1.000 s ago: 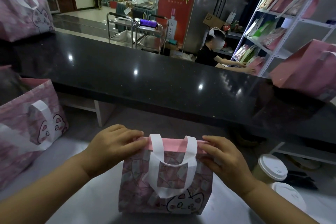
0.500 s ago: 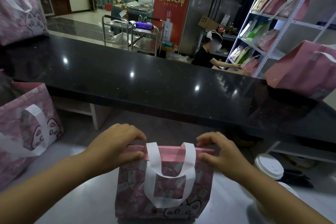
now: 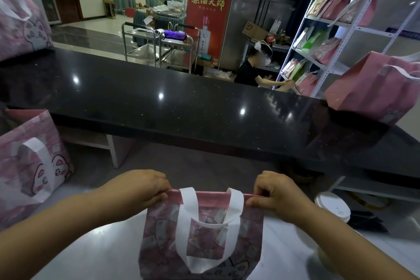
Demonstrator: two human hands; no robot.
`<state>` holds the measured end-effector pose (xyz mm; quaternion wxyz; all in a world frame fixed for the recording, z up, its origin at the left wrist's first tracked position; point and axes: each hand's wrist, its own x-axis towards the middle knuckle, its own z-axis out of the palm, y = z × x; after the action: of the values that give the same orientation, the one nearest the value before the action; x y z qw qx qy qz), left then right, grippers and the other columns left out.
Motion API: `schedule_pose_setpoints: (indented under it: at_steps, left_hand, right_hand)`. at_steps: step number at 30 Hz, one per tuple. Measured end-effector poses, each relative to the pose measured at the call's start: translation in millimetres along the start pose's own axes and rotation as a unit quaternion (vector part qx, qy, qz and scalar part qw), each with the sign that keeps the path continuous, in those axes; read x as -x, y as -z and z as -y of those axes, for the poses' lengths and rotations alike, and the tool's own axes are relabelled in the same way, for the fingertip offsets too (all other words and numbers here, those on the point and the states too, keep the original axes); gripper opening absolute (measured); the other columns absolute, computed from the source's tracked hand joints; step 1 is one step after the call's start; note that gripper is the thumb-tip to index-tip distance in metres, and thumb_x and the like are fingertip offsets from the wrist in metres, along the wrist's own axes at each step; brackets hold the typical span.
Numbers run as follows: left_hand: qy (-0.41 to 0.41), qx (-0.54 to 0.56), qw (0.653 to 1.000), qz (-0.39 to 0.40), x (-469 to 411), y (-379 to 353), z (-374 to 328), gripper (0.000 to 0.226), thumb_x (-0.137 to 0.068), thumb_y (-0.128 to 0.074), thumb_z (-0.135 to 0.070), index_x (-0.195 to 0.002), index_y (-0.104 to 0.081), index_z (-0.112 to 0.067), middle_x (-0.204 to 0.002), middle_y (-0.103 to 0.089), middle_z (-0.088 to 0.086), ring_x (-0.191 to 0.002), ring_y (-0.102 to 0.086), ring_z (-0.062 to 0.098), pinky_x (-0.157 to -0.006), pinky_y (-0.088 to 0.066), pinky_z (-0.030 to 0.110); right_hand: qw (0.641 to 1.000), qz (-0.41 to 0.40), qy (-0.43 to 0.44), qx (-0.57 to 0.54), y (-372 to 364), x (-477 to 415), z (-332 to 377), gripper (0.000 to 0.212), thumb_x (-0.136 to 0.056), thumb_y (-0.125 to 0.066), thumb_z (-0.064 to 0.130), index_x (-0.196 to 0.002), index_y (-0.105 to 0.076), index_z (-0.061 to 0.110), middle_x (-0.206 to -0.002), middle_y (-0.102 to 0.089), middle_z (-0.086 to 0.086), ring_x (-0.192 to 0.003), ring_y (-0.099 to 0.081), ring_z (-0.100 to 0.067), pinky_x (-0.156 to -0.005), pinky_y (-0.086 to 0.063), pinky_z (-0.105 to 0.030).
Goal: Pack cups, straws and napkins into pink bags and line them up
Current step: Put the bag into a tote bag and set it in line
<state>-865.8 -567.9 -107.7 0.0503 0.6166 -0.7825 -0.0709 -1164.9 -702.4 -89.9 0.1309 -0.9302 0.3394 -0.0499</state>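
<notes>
A small pink bag (image 3: 201,232) stands near centre on the pale worktop (image 3: 295,254). Both hands, which lay flatter over its top a second ago, now pinch the upper corners, pulling the rim taut. It looks ready to close or lift. Left hand (image 3: 138,190) and right hand (image 3: 276,193) are curled, knuckles up. A lidded cup (image 3: 333,208) waits at right.
</notes>
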Motion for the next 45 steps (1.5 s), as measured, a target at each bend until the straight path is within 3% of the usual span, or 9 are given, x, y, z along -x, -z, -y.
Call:
schedule_pose_setpoints:
  at_steps: [4, 6, 10, 14, 18, 23, 28, 33, 45]
  left_hand:
    - [-0.001, 0.015, 1.000, -0.025, 9.4, 15.4, 3.2, 0.039, -0.092, -0.022, -0.057, -0.117, -0.049, -0.043, -0.107, -0.050, -0.026, -0.094, -0.045, -0.008, -0.075, -0.032, 0.003]
    - [0.005, -0.007, 0.998, -0.067, 10.9, 23.9, 0.4, 0.057, -0.084, -0.008, -0.066, -0.120, -0.047, -0.044, -0.112, -0.051, -0.026, -0.098, -0.044, -0.008, -0.076, -0.030, 0.006]
    - [-0.028, -0.023, 0.989, -0.143, -7.6, 30.9, -25.5, 0.056, -0.086, -0.011, -0.061, -0.118, -0.051, -0.039, -0.108, -0.053, -0.021, -0.094, -0.042, -0.003, -0.070, -0.027, 0.011]
    - [-0.079, -0.104, 0.982, -0.133, -34.7, 15.2, -61.6, 0.040, -0.093, -0.031, -0.052, -0.111, -0.055, -0.026, -0.104, -0.054, -0.004, -0.095, -0.051, 0.016, -0.069, -0.032, 0.028]
    - [-0.098, -0.141, 0.978, -0.117, -42.3, 3.3, -68.0, 0.027, -0.095, -0.041, -0.039, -0.099, -0.058, -0.018, -0.098, -0.058, 0.003, -0.089, -0.057, 0.024, -0.059, -0.034, 0.033]
    - [-0.134, -0.194, 0.963, -0.131, -37.0, -1.4, -61.6, 0.023, -0.077, -0.069, -0.041, -0.066, -0.057, -0.025, -0.062, -0.055, -0.006, -0.043, -0.052, 0.011, -0.032, -0.031, 0.020]
    - [-0.131, -0.187, 0.963, -0.145, -35.5, -4.0, -54.1, 0.026, -0.078, -0.065, -0.043, -0.063, -0.056, -0.024, -0.055, -0.055, -0.004, -0.037, -0.050, 0.013, -0.032, -0.027, 0.020]
    - [-0.072, -0.142, 0.983, -0.086, -38.6, -15.8, -53.4, 0.034, -0.098, -0.026, -0.045, -0.098, -0.049, -0.020, -0.092, -0.062, 0.002, -0.075, -0.061, 0.025, -0.052, -0.031, 0.033]
    - [-0.028, -0.094, 0.992, -0.083, -30.0, -23.3, -52.7, 0.034, -0.098, -0.025, -0.047, -0.096, -0.047, -0.022, -0.091, -0.061, -0.001, -0.075, -0.059, 0.022, -0.057, -0.039, 0.031]
  right_hand:
    - [0.997, 0.055, 0.030, 0.052, 18.4, 3.4, -5.4, 0.024, -0.078, -0.057, 0.061, -0.075, -0.053, 0.038, -0.083, -0.049, 0.021, -0.082, -0.046, 0.003, -0.067, -0.041, -0.014]
    - [0.995, 0.050, 0.063, 0.055, 31.2, 2.3, -2.5, 0.040, -0.081, -0.039, 0.070, -0.094, -0.061, 0.039, -0.090, -0.048, 0.030, -0.093, -0.043, 0.009, -0.076, -0.039, -0.013]
    - [0.995, -0.013, 0.097, -0.022, 26.4, -9.0, 26.8, 0.040, -0.091, -0.037, 0.054, -0.108, -0.065, 0.031, -0.097, -0.053, 0.025, -0.095, -0.050, 0.003, -0.081, -0.043, -0.019]
    - [0.987, -0.019, 0.149, 0.054, 0.0, -18.2, 56.8, 0.029, -0.087, -0.053, 0.048, -0.105, -0.065, 0.028, -0.095, -0.059, 0.012, -0.088, -0.051, -0.006, -0.074, -0.041, -0.024]
    - [0.987, -0.049, 0.141, 0.066, -10.0, -17.9, 59.7, 0.021, -0.089, -0.057, 0.035, -0.092, -0.069, 0.017, -0.087, -0.064, 0.002, -0.082, -0.056, -0.015, -0.068, -0.045, -0.033]
    - [0.977, -0.089, 0.169, 0.094, -17.6, -13.5, 55.9, 0.026, -0.089, -0.055, 0.036, -0.083, -0.069, 0.015, -0.079, -0.065, 0.000, -0.072, -0.058, -0.016, -0.058, -0.049, -0.036]
    - [0.937, -0.230, 0.221, 0.140, -28.1, -7.6, 36.6, 0.036, -0.092, -0.053, 0.039, -0.071, -0.068, 0.015, -0.064, -0.063, 0.001, -0.053, -0.056, -0.014, -0.044, -0.046, -0.031]
    - [0.926, -0.280, 0.213, 0.134, -40.1, -13.7, 27.9, 0.043, -0.093, -0.048, 0.040, -0.063, -0.063, 0.013, -0.051, -0.055, -0.001, -0.040, -0.048, -0.016, -0.037, -0.041, -0.030]
    - [0.907, -0.409, 0.071, -0.077, -49.4, -28.9, 24.0, 0.061, -0.097, -0.031, 0.046, -0.065, -0.062, 0.004, -0.050, -0.056, -0.007, -0.041, -0.053, -0.018, -0.036, -0.047, -0.030]
